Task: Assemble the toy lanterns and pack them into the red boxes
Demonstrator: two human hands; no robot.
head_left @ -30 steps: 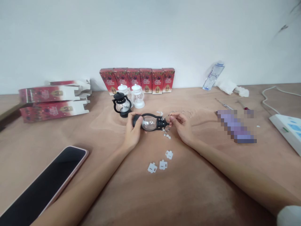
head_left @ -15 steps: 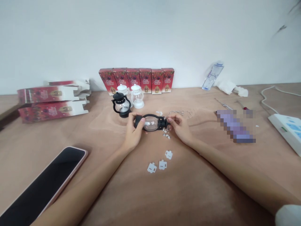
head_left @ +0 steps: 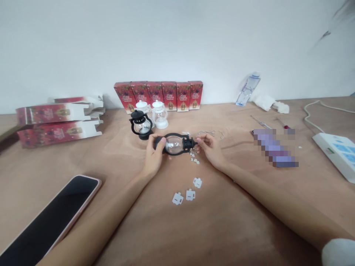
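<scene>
A black lantern (head_left: 174, 144) with a clear globe lies on its side in the air over the table, its base toward the left. My left hand (head_left: 154, 155) is wrapped round the base, thumb on top. At the pointed top end, my right hand (head_left: 210, 147) has its fingers pinched together; whether they grip the tip or a small part there is too small to tell. Small round silvery pieces (head_left: 195, 161) lie just below the lantern top, and thin wire pieces (head_left: 208, 132) lie behind my right hand. White flat tabs (head_left: 190, 194) rest nearer to me.
Behind stand another black lantern (head_left: 142, 125), white lanterns (head_left: 160, 115) and red boxes (head_left: 169, 96). Opened red boxes (head_left: 55, 133) lie left, a phone (head_left: 52, 218) front left. Rightward are a bottle (head_left: 248, 89), tissues (head_left: 263, 102), a screwdriver (head_left: 285, 126) and a power strip (head_left: 337, 153).
The view has shifted slightly. The lantern has turned a little in my left hand's grip, and my right fingers sit a bit farther out at its tip.
</scene>
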